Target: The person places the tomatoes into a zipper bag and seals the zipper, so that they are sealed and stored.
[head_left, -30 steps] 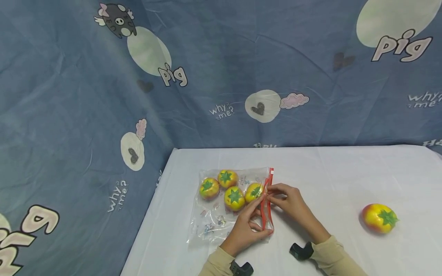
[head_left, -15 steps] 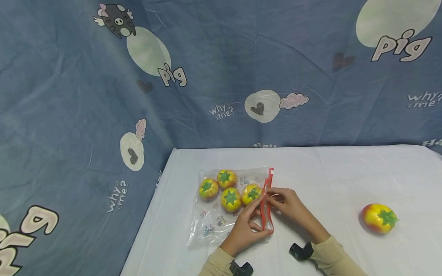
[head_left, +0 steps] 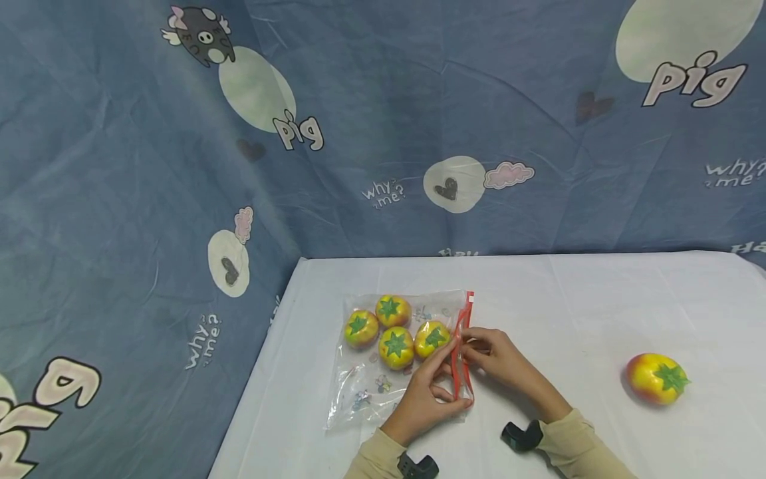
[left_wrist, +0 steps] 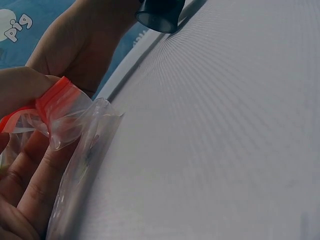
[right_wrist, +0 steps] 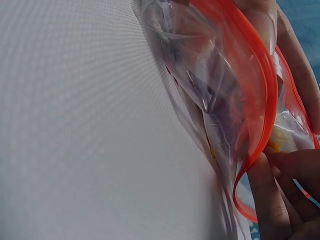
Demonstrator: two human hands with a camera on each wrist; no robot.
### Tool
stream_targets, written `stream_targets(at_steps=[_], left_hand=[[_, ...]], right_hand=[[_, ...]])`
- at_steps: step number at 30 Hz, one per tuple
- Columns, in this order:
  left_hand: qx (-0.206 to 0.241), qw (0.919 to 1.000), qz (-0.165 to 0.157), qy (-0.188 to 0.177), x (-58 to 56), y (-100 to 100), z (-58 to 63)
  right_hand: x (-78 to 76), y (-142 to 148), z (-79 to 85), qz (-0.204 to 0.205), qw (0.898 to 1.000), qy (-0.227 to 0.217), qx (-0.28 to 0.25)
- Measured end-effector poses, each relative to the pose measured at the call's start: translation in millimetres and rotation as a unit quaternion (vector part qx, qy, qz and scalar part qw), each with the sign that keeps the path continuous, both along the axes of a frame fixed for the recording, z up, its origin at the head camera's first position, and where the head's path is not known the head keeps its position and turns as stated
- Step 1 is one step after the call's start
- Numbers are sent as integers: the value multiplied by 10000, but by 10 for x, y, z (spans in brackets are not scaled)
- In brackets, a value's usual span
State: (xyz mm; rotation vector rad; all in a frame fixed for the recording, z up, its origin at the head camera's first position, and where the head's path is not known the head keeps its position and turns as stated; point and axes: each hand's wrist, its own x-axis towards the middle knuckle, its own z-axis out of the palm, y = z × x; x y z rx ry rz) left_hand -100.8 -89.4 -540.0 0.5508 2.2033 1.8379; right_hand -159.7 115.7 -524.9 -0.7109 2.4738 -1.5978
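Observation:
A clear zip bag (head_left: pixel 374 389) with a red zip edge lies on the white table, its mouth to the right. Inside sit several round yellow-and-red fruits (head_left: pixel 396 348) with green star-shaped tops. My left hand (head_left: pixel 421 399) holds the near part of the bag's mouth, thumb at the lower corner and forefinger higher up the red edge. Farther up that edge, my right hand (head_left: pixel 493 352) pinches the rim. In the right wrist view the red zip edge (right_wrist: pixel 270 95) bows apart, leaving a gap at the mouth. Fingers (left_wrist: pixel 42 180) show behind the clear film in the left wrist view.
One more yellow-and-red fruit (head_left: pixel 657 379) lies alone on the right of the white table (head_left: pixel 568 306). Dark wrist mounts (head_left: pixel 522 436) are strapped at both sleeves. A blue printed cloth (head_left: pixel 359 80) hangs behind and to the left.
Inside the bag, the two fruits closest to the mouth have shifted left, away from the red edge. My right hand has dipped slightly; the left stays in place.

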Motion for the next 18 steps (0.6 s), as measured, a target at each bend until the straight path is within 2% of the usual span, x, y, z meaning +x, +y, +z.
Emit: stream_targets(at_steps=[7, 14, 18], left_hand=[[71, 9999, 31, 147, 3, -4, -2], [81, 9999, -4, 148, -1, -2, -11], [92, 9998, -8, 184, -6, 3, -9]], right_hand=[[1, -4, 0, 17, 9999, -111, -82], [10, -11, 19, -72, 9992, -390, 92], [12, -4, 24, -95, 9994, -330, 60]])
